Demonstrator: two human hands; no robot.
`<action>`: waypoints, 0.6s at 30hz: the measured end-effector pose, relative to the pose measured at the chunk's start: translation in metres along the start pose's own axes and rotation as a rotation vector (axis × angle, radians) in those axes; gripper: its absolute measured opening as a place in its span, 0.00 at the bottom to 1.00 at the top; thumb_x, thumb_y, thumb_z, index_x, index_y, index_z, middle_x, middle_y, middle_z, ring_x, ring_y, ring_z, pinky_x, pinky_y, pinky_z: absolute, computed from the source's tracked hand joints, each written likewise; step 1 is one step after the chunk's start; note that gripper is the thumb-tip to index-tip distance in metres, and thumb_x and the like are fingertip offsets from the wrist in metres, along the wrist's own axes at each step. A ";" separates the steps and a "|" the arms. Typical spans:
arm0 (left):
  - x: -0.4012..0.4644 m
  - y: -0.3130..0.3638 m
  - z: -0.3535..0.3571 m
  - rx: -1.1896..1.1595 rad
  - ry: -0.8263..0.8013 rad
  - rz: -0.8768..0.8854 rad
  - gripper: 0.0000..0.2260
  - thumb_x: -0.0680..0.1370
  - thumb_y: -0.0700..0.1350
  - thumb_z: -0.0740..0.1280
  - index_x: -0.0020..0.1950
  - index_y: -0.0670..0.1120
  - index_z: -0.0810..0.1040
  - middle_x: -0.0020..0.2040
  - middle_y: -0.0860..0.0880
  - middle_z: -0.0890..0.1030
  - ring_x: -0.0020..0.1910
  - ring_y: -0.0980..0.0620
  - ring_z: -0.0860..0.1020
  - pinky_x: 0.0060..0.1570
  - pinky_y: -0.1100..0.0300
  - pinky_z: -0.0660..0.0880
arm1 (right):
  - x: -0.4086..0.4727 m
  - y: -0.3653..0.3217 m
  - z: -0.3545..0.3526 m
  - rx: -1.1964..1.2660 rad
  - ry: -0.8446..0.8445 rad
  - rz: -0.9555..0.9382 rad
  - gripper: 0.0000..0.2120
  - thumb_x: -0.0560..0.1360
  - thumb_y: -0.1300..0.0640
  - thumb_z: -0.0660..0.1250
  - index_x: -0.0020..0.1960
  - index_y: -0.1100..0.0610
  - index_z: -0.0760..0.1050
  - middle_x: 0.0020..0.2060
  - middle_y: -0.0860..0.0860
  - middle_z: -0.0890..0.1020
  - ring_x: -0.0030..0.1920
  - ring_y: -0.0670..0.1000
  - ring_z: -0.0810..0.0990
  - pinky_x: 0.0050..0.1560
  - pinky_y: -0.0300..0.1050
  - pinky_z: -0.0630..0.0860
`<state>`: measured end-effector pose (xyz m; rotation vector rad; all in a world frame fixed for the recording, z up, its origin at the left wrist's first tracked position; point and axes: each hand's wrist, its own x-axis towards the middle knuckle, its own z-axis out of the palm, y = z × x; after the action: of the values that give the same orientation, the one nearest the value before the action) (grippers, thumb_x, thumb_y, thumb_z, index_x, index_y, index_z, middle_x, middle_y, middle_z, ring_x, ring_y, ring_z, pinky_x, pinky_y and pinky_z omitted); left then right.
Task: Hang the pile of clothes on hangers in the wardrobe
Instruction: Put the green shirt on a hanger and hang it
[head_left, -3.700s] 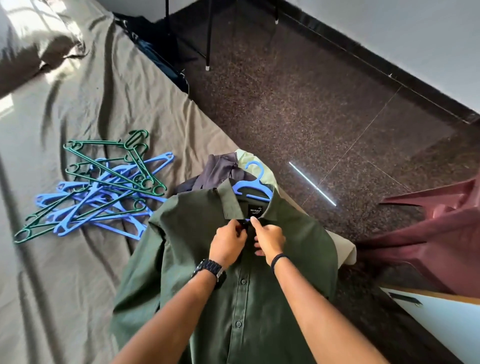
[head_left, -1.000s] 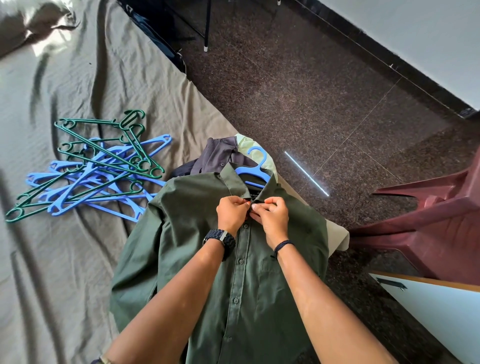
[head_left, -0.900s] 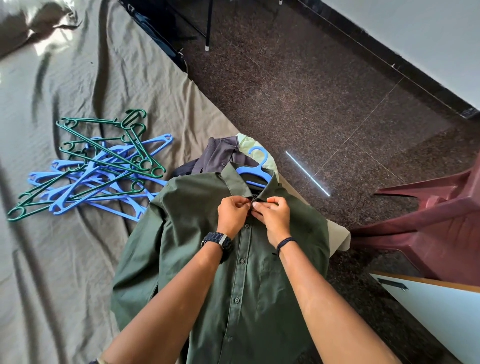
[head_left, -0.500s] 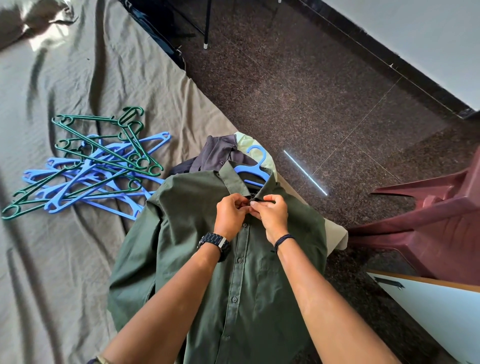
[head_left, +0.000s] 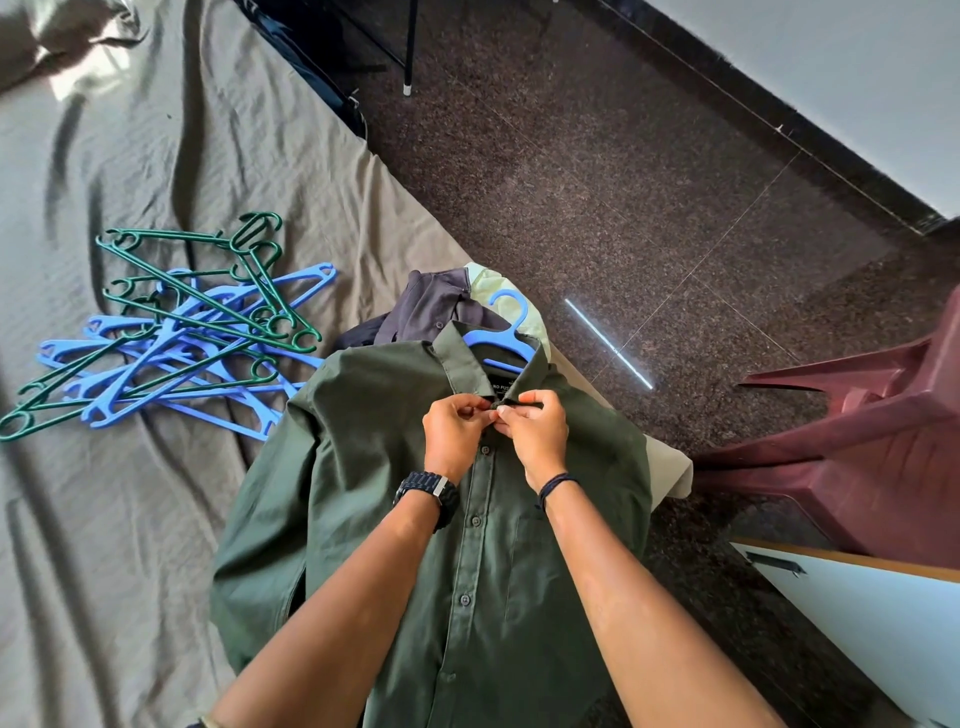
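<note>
Both hands, left hand (head_left: 453, 432) and right hand (head_left: 536, 435), pinch the top of the placket of one green shirt (head_left: 395, 499) just under its collar, fingers curled tight; its label reads "NO FUS", the rest hidden. One blue hanger (head_left: 503, 332) sits inside it, on the bed (head_left: 130, 545). Under the collar lie one dark garment (head_left: 431, 312) and one pale one. Left: a tangled hanger pile (head_left: 171, 327), uncountable

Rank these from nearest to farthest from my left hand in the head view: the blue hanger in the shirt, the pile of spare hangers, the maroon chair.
From the left hand:
1. Blue hanger, just beyond, inside the collar.
2. Pile of spare hangers, out left on the bed.
3. Maroon chair, far right on the floor.
</note>
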<state>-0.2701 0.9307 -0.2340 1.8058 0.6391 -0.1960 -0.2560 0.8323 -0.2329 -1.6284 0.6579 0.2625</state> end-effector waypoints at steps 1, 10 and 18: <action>-0.001 0.000 0.002 -0.009 0.011 -0.001 0.03 0.72 0.38 0.74 0.42 0.43 0.81 0.34 0.51 0.79 0.33 0.60 0.74 0.32 0.76 0.70 | 0.000 0.000 0.000 -0.010 0.004 -0.006 0.11 0.73 0.71 0.68 0.51 0.62 0.70 0.36 0.53 0.79 0.38 0.49 0.81 0.46 0.46 0.81; -0.005 0.004 0.009 0.060 0.076 0.042 0.07 0.77 0.37 0.67 0.52 0.38 0.82 0.46 0.45 0.83 0.45 0.52 0.79 0.43 0.70 0.71 | 0.006 0.002 -0.002 0.066 -0.046 0.001 0.11 0.73 0.72 0.67 0.52 0.61 0.70 0.42 0.60 0.81 0.40 0.51 0.82 0.47 0.45 0.81; 0.002 0.003 0.008 0.144 0.008 0.081 0.08 0.77 0.38 0.67 0.53 0.39 0.83 0.48 0.44 0.84 0.48 0.51 0.80 0.47 0.69 0.71 | 0.006 0.004 -0.005 0.040 -0.061 -0.025 0.12 0.74 0.71 0.67 0.52 0.61 0.69 0.40 0.56 0.80 0.42 0.53 0.82 0.47 0.43 0.81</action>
<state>-0.2658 0.9235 -0.2352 1.9683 0.5677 -0.1841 -0.2540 0.8260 -0.2385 -1.5829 0.5919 0.2779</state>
